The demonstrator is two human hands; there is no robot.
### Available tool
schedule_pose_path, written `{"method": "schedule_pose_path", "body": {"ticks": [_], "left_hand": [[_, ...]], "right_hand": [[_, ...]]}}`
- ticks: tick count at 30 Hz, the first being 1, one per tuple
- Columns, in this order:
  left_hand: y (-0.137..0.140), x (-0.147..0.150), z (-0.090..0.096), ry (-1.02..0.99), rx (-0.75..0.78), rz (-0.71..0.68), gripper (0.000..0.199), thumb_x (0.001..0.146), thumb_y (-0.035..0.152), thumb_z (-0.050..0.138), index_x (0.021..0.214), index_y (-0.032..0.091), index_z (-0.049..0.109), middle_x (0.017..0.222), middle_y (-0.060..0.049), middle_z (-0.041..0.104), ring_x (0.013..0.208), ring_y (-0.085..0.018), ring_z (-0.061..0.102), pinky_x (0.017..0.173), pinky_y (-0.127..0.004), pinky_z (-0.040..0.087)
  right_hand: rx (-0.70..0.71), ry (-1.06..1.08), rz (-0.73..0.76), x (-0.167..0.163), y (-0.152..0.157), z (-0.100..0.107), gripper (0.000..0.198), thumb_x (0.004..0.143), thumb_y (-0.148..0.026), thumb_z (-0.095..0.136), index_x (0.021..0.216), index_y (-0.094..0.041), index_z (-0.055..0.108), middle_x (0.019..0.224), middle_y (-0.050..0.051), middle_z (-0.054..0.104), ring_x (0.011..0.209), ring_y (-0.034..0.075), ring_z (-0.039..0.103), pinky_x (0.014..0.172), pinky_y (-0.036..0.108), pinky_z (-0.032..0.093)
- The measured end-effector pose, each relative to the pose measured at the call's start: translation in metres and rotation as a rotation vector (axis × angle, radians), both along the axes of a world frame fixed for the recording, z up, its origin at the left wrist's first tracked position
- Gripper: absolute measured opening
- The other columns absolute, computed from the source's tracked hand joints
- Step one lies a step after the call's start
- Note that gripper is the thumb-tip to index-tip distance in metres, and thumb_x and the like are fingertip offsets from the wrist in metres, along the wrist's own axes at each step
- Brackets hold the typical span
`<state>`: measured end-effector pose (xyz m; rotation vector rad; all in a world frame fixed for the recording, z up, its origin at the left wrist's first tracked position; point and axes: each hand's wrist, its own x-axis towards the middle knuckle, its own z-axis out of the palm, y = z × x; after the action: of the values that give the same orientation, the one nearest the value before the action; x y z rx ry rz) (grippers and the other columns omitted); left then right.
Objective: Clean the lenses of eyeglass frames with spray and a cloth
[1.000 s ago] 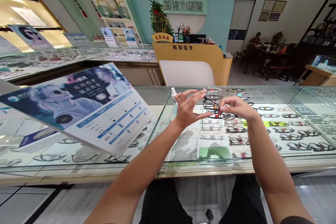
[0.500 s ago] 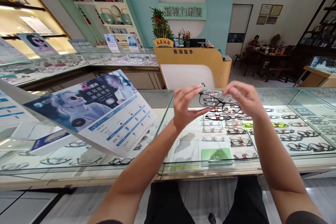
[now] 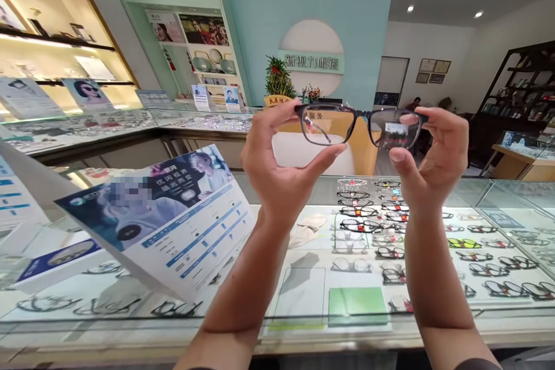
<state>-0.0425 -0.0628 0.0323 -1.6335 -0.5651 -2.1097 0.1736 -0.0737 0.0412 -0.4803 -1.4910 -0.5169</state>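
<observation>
Plainly, both hands hold up a pair of glasses

From the head camera, the dark-framed glasses hang in the air above the glass-topped table, roughly level, just below the round wall sign as seen from here.

The left hand grips the frame at its outer left corner. Its fingers bend over the top there, while the thumb stretches inward beneath the left lens, its tip near the lower rim; whether the thumb touches that rim, I cannot tell. The palm side faces inward, and the left forearm rises at a slant from the bottom edge.

The right hand has hold of the opposite outer corner, fingers curled, thumb pointing up and inward with its tip near the lower outer part of the right lens. The right forearm stands more upright. The two hands are well apart at about the same height, with the bridge of the frame between them.

Below, rows of spectacles lie beneath the glass, beside a green card. A folded leaflet stands left of the left forearm.
</observation>
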Motion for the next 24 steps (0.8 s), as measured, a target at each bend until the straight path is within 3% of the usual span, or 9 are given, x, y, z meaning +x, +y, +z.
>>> {"method": "schedule_pose_path", "body": {"ticks": [4, 13, 19, 21, 24], "left_hand": [[-0.009, -0.002, -0.002, -0.005, -0.055, -0.002, 0.062, 0.078, 0.063, 0.087, 0.127, 0.032, 0.066, 0.118, -0.004, 0.075, 0.107, -0.027, 0.076, 0.090, -0.046, 0.063], [0.005, -0.006, -0.003, 0.025, -0.253, 0.035, 0.051, 0.073, 0.062, 0.089, 0.109, 0.031, 0.071, 0.101, -0.001, 0.079, 0.093, -0.027, 0.077, 0.082, -0.047, 0.064], [0.013, -0.012, -0.004, 0.102, -0.270, 0.066, 0.047, 0.073, 0.063, 0.089, 0.103, 0.030, 0.072, 0.096, 0.000, 0.080, 0.089, -0.024, 0.076, 0.073, -0.039, 0.062], [0.012, -0.011, -0.003, 0.091, -0.308, 0.031, 0.048, 0.072, 0.062, 0.091, 0.102, 0.030, 0.071, 0.098, 0.000, 0.080, 0.092, -0.024, 0.077, 0.077, -0.040, 0.063], [0.013, -0.007, -0.002, 0.058, -0.352, -0.131, 0.051, 0.073, 0.063, 0.090, 0.104, 0.030, 0.067, 0.098, 0.000, 0.076, 0.091, -0.022, 0.076, 0.082, -0.041, 0.065]], "right_hand": [[-0.006, -0.011, -0.001, 0.003, 0.000, -0.001, 0.048, 0.095, -0.060, 0.069, 0.130, -0.028, 0.059, 0.111, 0.006, 0.065, 0.105, 0.028, 0.072, 0.097, 0.053, 0.061], [-0.410, -0.089, 0.013, 0.008, -0.001, 0.003, 0.042, 0.093, -0.054, 0.076, 0.129, -0.034, 0.066, 0.117, 0.007, 0.074, 0.111, 0.031, 0.073, 0.106, 0.054, 0.059], [-0.483, -0.080, 0.027, 0.013, 0.001, 0.004, 0.042, 0.093, -0.055, 0.076, 0.128, -0.034, 0.067, 0.117, 0.007, 0.076, 0.110, 0.031, 0.073, 0.104, 0.053, 0.059], [-0.506, -0.096, 0.037, 0.016, 0.001, 0.004, 0.043, 0.093, -0.056, 0.076, 0.129, -0.034, 0.067, 0.118, 0.007, 0.075, 0.113, 0.030, 0.072, 0.104, 0.052, 0.059], [-0.555, -0.117, 0.065, 0.019, 0.001, 0.004, 0.044, 0.093, -0.057, 0.076, 0.129, -0.035, 0.065, 0.118, 0.006, 0.074, 0.116, 0.029, 0.071, 0.105, 0.051, 0.058]]}}
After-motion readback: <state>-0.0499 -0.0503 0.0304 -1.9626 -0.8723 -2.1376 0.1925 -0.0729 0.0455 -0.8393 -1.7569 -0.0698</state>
